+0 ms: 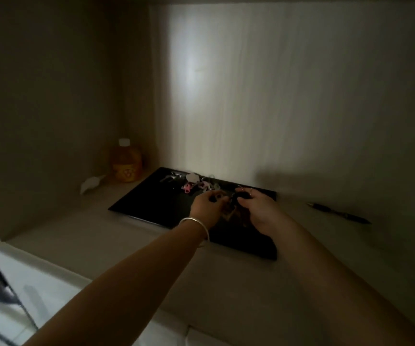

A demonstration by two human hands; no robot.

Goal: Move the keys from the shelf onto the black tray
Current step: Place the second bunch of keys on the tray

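Black tray [151, 206]: on shelf [76, 221] – holds keys [191, 183] w/ pink and white tags at back edge.
L hand [207, 206]: over tray, fingers pinched on dark key bunch [236, 198].
R hand [261, 211]: closed on same bunch.
Yellow bottle [126, 163]: back corner – off tray.
Pen [338, 213]: right of tray.

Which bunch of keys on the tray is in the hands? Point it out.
The dark bunch near the black tray's middle, between left hand and right hand; the pink-tagged bunch lies untouched behind.

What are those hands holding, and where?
Both hands, left and right, grip a dark bunch of keys above the black tray; exact hold unclear.
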